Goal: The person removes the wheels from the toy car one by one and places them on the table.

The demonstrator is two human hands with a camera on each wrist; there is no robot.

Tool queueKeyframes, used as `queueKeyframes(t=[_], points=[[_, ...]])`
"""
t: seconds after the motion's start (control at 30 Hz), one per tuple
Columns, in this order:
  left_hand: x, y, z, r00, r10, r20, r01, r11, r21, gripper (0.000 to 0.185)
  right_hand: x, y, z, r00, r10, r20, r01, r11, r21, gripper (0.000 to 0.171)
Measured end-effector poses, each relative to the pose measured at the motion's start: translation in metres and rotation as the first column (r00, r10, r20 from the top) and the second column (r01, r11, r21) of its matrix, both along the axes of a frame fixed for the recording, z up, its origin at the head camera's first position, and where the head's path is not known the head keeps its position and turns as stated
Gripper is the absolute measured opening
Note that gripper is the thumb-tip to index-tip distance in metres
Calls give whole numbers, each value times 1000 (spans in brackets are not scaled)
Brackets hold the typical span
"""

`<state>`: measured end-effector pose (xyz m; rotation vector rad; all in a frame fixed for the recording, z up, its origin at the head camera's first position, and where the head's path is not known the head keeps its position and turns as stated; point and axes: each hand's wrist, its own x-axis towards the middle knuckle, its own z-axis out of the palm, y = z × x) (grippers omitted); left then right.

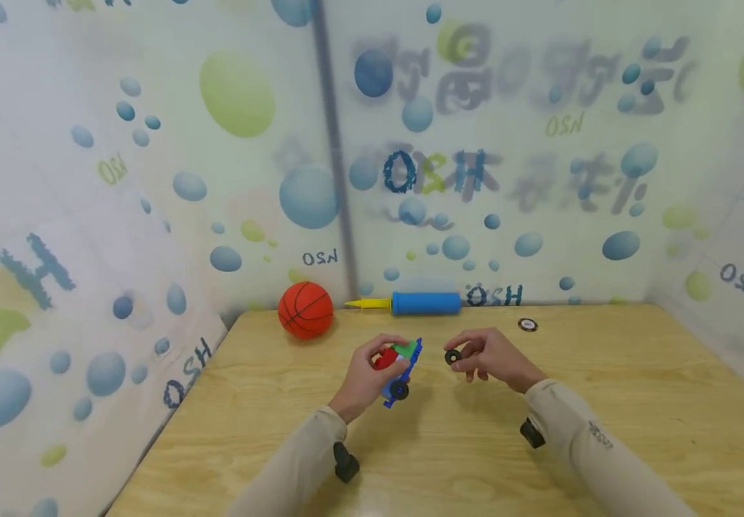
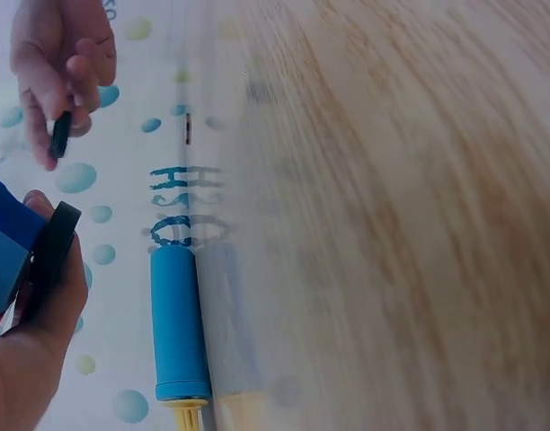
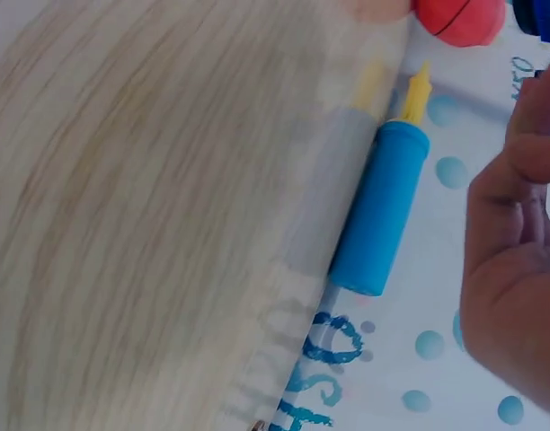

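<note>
Above the table, my left hand grips a toy vehicle with a blue frame and red and green parts. One black wheel sits on the vehicle's near end; the left wrist view also shows a black wheel beside the blue part. To the right, my right hand pinches a loose black wheel between thumb and fingertips, apart from the vehicle. In the left wrist view that loose wheel appears edge-on. The right wrist view shows the right hand only partly.
A red basketball rests at the table's back left. Along the back wall lies a blue hand pump with a yellow nozzle. A small round chip lies toward the back right of the wooden table. Patterned walls surround the table.
</note>
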<state>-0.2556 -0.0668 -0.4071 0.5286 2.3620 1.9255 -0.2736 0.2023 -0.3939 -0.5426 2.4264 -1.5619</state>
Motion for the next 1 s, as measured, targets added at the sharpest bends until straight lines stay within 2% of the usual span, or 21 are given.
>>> queueKeyframes(t=[0.13, 0.3, 0.67, 0.9, 1.0], points=[[1, -1, -2, 1000, -2, 30, 1, 1000, 20, 34, -5, 2, -7, 1000, 11, 28, -12, 999, 42, 31], [0, -2, -4, 999, -8, 49, 7, 1000, 20, 35, -16, 3, -15, 1000, 15, 11, -16, 991, 135, 29], [-7, 0, -4, 996, -31, 80, 28, 999, 38, 36, -37, 2, -23, 996, -70, 50, 52, 953, 297, 26], [-8, -2, -4, 997, -29, 67, 26, 998, 52, 36, -48, -3, -27, 993, -110, 34, 94, 945, 312, 24], [-8, -4, -5, 997, -31, 77, 27, 998, 48, 36, -51, -6, -28, 995, -102, 9, 94, 939, 331, 24]])
